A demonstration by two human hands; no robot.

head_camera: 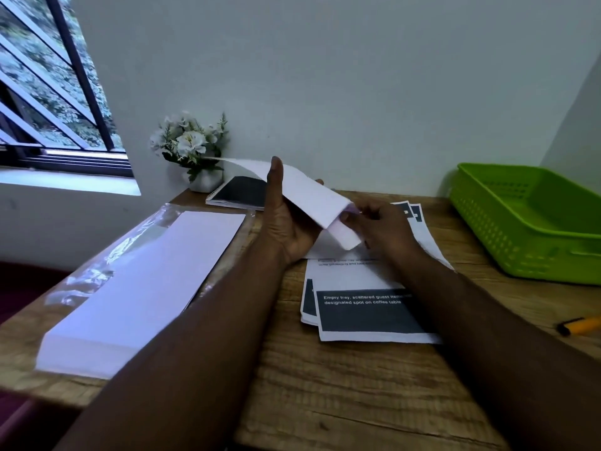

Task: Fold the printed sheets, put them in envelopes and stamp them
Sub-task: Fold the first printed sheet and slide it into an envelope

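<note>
- Our left hand (286, 219) cups the envelope (312, 193) above the desk (341, 385), mouth held open.
- Right hand (380, 222) pinches a folded sheet (344, 234) into it.
- Printed sheets (364, 314) wait underneath, envelope stack (146, 281) to the left.

Counted what I had: one envelope (305, 193) in my hands, one stack of envelopes (140, 288), at least three printed sheets (367, 307), one green tray (527, 222), one notebook (242, 192), one pen (574, 325), one flower pot (192, 148).

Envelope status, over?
Left hand holds envelope. Right hand pinches folded sheet at its mouth. Nothing in the way.
</note>
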